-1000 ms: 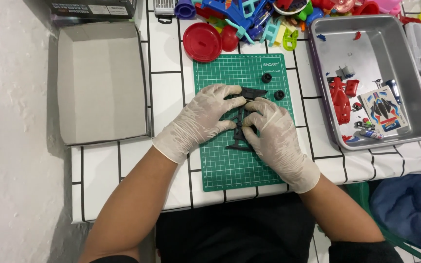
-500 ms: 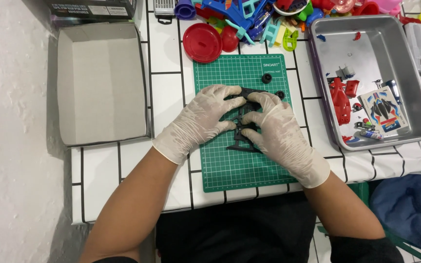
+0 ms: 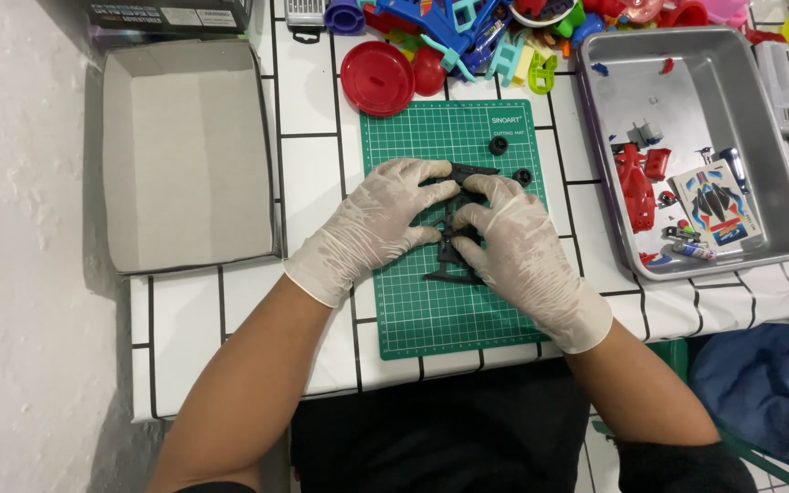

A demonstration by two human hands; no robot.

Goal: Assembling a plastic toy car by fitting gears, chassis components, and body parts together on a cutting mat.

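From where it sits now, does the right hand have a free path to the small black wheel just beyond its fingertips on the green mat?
Probably yes. The small black wheel lies bare on the green cutting mat, close beyond the right hand, with nothing between them. That hand would first have to let go of the black plastic frame both hands are gripping.

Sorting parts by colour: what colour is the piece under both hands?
Black, on the green mat; head view.

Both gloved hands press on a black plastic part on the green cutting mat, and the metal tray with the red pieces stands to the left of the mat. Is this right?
Not quite. In the head view the metal tray with the red pieces stands to the right of the green cutting mat. The left hand and right hand, both gloved, do press on the black plastic part.
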